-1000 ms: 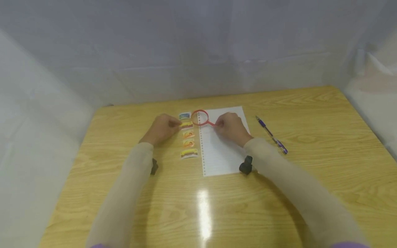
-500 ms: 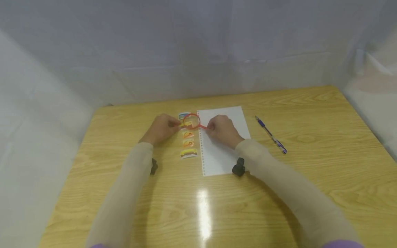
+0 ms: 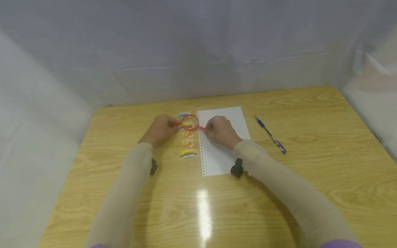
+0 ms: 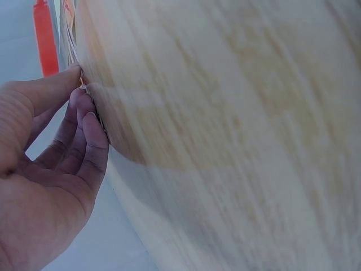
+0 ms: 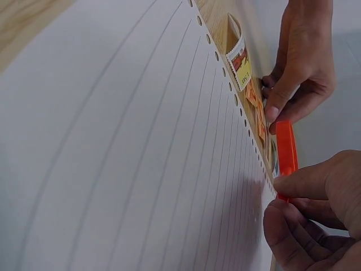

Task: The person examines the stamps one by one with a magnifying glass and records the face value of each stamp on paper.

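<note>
My right hand [image 3: 221,130] pinches the handle of a red magnifying glass [image 3: 201,127], its ring held over the column of stamps. Under the ring lies a yellow-and-brown stamp [image 3: 187,125]. Thumb and fingertips of my left hand [image 3: 160,128] pinch this stamp's left edge; in the left wrist view the left hand [image 4: 62,130] hides most of it. Above it sits a blue-green stamp [image 3: 183,116], partly covered by the ring. Below come two orange stamps [image 3: 187,143] and another yellow-and-brown stamp [image 3: 188,153], which curls up in the right wrist view.
A lined sheet of paper [image 3: 217,155] with punched holes lies right of the stamps, beneath my right hand. Farther right, a purple-capped pen [image 3: 270,134] rests on the wooden table [image 3: 173,203]. White sheeting [image 3: 198,62] hangs behind and at the sides.
My right hand has moved left and slightly nearer, bringing the magnifying glass from the paper's edge to over the second stamp. The left hand has stayed at that stamp.
</note>
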### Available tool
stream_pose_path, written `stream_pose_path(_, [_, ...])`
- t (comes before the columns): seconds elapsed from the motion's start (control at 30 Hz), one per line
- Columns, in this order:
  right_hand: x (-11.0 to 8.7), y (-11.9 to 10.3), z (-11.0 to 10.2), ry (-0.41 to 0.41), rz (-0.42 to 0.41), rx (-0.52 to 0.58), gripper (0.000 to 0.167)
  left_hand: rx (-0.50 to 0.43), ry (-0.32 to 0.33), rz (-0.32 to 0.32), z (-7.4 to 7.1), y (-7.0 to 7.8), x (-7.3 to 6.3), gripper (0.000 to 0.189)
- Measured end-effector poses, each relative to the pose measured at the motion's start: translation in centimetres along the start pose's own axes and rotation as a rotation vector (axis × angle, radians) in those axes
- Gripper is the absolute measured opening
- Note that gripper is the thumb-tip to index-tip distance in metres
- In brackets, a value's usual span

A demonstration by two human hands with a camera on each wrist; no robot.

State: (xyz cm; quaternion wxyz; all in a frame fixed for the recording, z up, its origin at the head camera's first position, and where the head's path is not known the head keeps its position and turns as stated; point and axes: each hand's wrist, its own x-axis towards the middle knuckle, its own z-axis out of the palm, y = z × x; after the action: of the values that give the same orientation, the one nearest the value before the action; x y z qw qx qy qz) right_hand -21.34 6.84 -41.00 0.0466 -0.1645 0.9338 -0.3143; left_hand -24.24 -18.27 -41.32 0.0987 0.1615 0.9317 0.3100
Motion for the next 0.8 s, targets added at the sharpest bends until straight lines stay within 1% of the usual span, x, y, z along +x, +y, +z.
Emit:
stream_pose_path(0.2, [0.0, -0.1, 0.0, -0.001, 0.013, 0.013, 0.013, -0.002, 0.000, 0.003, 0.0, 0.0, 0.0, 0.023])
stream_pose_path(0.3, [0.0, 0.0, -0.1, 0.002, 0.011, 0.003, 0.013, -0.004, -0.002, 0.001, 0.1, -0.1, 0.0, 0.023])
stream_pose_path(0.47, [-0.1, 0.4, -0.5, 0.003, 0.033, 0.005, 0.013, 0.002, 0.000, -0.003, 0.1, -0.2, 0.1, 0.023])
stream_pose_path(0.63, [-0.2, 0.9, -1.4, 0.031, 0.028, -0.004, 0.014, 0.007, 0.003, -0.009, 0.1, -0.1, 0.0, 0.022])
stream_pose_path(0.8, [-0.7, 1.8, -2.6, 0.064, 0.020, 0.020, 0.015, 0.014, 0.002, -0.008, 0.0, 0.0, 0.0, 0.022])
